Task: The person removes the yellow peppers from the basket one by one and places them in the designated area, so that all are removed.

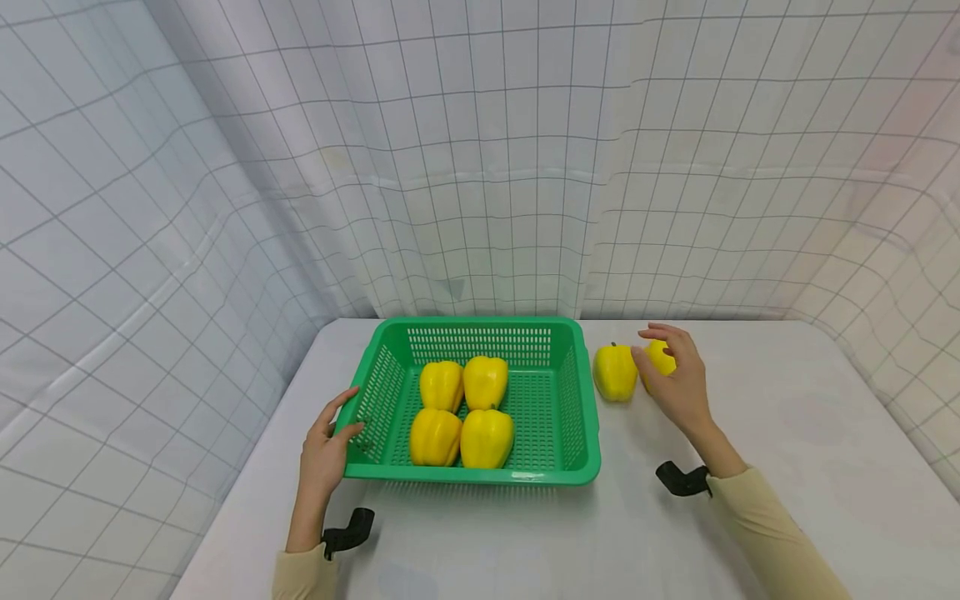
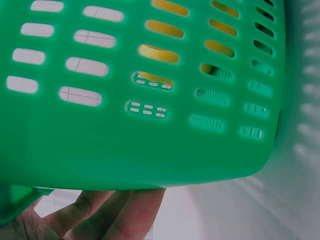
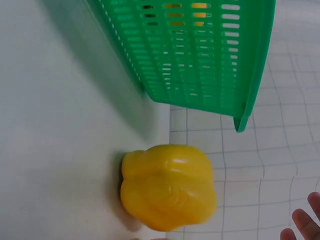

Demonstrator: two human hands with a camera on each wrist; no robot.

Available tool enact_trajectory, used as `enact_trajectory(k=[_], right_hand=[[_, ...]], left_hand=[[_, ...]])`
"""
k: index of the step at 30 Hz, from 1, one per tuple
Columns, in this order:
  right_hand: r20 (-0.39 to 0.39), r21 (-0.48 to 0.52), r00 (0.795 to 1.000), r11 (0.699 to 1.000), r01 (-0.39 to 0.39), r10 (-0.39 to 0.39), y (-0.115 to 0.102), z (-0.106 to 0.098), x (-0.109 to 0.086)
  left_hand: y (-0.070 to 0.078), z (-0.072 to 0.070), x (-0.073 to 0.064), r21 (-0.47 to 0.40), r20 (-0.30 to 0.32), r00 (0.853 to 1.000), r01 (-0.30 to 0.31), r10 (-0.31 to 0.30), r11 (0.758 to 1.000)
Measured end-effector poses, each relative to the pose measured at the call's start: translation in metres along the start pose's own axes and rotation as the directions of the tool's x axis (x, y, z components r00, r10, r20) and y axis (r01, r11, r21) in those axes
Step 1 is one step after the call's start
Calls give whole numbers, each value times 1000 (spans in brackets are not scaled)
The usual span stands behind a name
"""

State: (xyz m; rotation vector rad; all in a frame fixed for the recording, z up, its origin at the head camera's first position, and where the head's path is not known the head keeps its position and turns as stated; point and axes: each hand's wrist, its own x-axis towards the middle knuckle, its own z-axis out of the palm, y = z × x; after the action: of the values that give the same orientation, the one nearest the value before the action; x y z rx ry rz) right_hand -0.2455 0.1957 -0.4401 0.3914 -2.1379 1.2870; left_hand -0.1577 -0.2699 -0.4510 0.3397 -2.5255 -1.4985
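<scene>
A green plastic basket [image 1: 480,476] with slotted walls holds several yellow bell peppers [image 1: 486,438] grouped left of its middle. At the basket's left side, my left hand [image 1: 324,457] grips the rim, thumb over the edge; the left wrist view shows its fingers [image 2: 135,215] by the slotted wall [image 2: 125,155]. To the right of the basket lie two more yellow bell peppers, one near it [image 1: 615,372] and one farther right [image 1: 660,357]. My right hand [image 1: 681,379] is over the farther one and partly hides it. Its fingers are loosely bent and hold nothing.
A white table [image 1: 480,550] carries everything. Grid-patterned white curtains [image 1: 480,192] stand behind and on both sides of it. Black wrist-camera mounts [image 1: 682,479] jut inward from both wrists.
</scene>
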Motion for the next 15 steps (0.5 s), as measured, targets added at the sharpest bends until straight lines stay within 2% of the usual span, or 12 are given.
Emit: enact_trajectory(k=[7, 15], right_hand=[[86, 70, 989, 991, 116, -122, -25, 13, 5], [229, 93, 951, 977, 192, -208, -49, 29, 14]], left_hand=[[0, -1, 0, 6, -1, 1000, -2, 2, 1000], [-1, 0, 1, 6, -2, 1000, 2, -2, 1000]])
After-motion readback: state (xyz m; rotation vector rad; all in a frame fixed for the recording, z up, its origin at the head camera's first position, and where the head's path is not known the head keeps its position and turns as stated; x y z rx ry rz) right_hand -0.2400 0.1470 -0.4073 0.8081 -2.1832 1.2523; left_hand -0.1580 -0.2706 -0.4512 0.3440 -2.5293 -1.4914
